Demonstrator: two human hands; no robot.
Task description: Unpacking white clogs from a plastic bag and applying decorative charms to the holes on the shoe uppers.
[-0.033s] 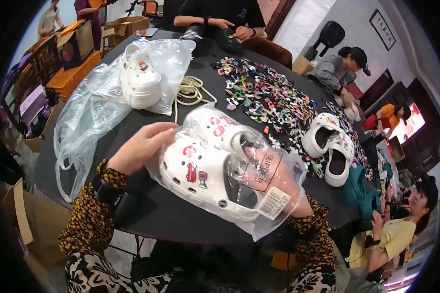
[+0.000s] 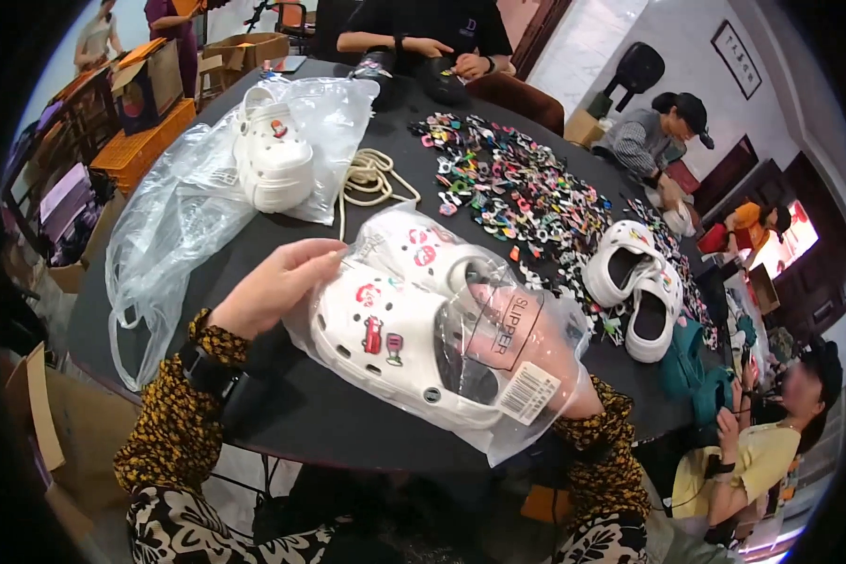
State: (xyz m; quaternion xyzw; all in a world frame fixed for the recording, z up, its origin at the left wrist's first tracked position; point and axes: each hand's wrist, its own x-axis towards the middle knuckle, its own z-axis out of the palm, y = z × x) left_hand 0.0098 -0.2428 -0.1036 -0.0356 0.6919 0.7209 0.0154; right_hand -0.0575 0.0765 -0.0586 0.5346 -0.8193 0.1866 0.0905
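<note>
In front of me a pair of white clogs with red and other small charms lies inside a clear plastic bag. My left hand pinches the bag's edge by the toe end of the clogs. My right hand reaches inside the bag, its fingers at the opening of the farther clog; film and glare partly hide them. A barcode label sits on the bag below that hand.
On the black table lie a single white clog on plastic bags, a cream cord, a broad heap of colourful charms, another white clog pair and teal clogs. Co-workers sit across and at right.
</note>
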